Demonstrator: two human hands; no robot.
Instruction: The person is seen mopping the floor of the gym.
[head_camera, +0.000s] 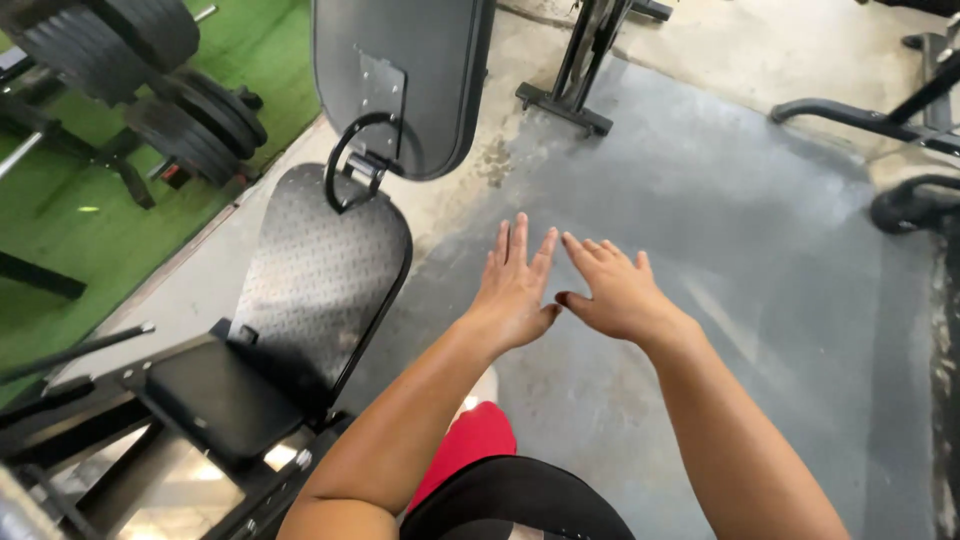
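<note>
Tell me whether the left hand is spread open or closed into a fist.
Spread open. The left hand is held palm down over the grey floor mat, its fingers extended, holding nothing, beside the right hand.

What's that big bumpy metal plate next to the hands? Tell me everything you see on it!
The footplate is a dark metal sheet with a raised diamond tread, rounded at its top corners and dulled by wear. It tilts up on a black machine frame, left of the left hand, which hovers open beside the right hand; neither touches it. A black ring handle overlaps its top edge, below a black padded board. A flat black pad sits at its lower end.
</note>
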